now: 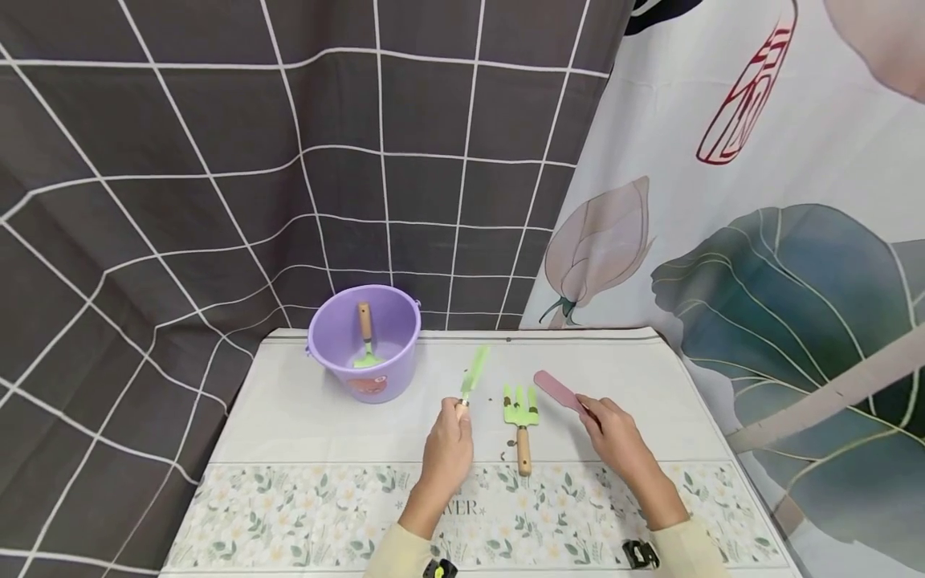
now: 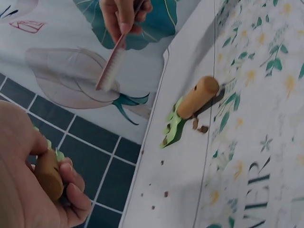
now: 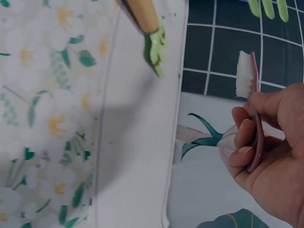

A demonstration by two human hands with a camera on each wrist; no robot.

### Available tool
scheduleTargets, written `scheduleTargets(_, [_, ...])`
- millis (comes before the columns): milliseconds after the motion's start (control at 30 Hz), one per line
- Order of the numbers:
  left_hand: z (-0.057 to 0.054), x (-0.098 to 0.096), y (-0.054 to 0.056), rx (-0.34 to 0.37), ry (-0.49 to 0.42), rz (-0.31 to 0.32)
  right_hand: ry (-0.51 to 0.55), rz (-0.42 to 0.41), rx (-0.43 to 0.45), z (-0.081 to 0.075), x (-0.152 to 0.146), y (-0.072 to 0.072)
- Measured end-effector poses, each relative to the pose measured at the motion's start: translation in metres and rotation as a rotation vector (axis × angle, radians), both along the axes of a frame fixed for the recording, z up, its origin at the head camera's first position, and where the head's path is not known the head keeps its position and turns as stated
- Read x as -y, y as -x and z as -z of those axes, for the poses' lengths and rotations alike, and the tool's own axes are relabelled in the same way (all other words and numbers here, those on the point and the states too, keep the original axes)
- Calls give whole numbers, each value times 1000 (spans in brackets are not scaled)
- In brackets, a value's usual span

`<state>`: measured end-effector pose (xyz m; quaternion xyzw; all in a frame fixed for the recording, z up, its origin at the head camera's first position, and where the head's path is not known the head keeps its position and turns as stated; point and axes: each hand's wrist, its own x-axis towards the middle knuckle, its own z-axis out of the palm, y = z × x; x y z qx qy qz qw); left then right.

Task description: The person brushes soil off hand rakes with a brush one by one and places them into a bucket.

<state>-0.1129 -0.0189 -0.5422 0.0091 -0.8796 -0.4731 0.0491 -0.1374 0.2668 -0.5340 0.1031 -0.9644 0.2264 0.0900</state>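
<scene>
My left hand (image 1: 448, 449) grips the wooden handle of a small garden fork (image 1: 474, 373), its green tines pointing up and away; the tine tips also show at the top of the right wrist view. In my right hand (image 1: 614, 437) is a pink brush (image 1: 555, 389) with white bristles (image 3: 244, 73), its head raised above the table. Between the hands a second green garden fork (image 1: 522, 413) lies on the table, wooden handle (image 2: 199, 96) toward me. Brown bits of dirt cling to its tines.
A purple bucket (image 1: 340, 369) stands at the back left, holding another green tool with a wooden handle (image 1: 364, 321). Brown crumbs (image 2: 166, 194) are scattered on the white table (image 1: 607, 361) around the lying fork. Dark checked and floral curtains hang behind and at the right.
</scene>
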Motion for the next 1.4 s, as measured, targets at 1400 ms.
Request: scheduleTargets(1400, [-117,178,34,-179,517,-151,-2,62,94,8,-18,-42])
